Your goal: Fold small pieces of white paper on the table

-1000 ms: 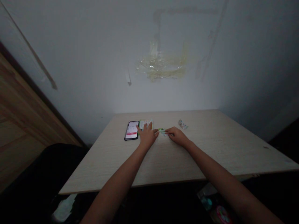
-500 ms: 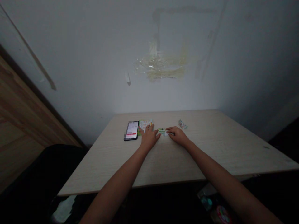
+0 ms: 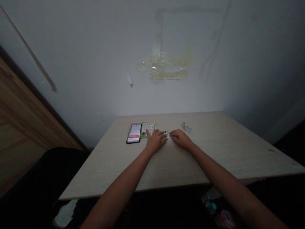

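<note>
My left hand (image 3: 155,141) and my right hand (image 3: 181,138) rest on a pale wooden table (image 3: 214,152) and meet over a small green and white packet (image 3: 166,134). The fingertips of both hands press on the packet from either side, and most of it is hidden by them. A printed green card (image 3: 148,128) lies just beyond my left hand, and a dark phone (image 3: 133,133) with a lit screen lies to its left.
A small crumpled wrapper (image 3: 186,127) lies on the table beyond my right hand. A white wall with tape remnants (image 3: 164,66) stands behind the table. A wooden panel (image 3: 19,121) rises at the left. Dim clutter (image 3: 221,213) sits on the floor below the table's front edge.
My left hand slid right, off the green card, and closed in on the small packet until it met my right hand. The right hand barely moved.
</note>
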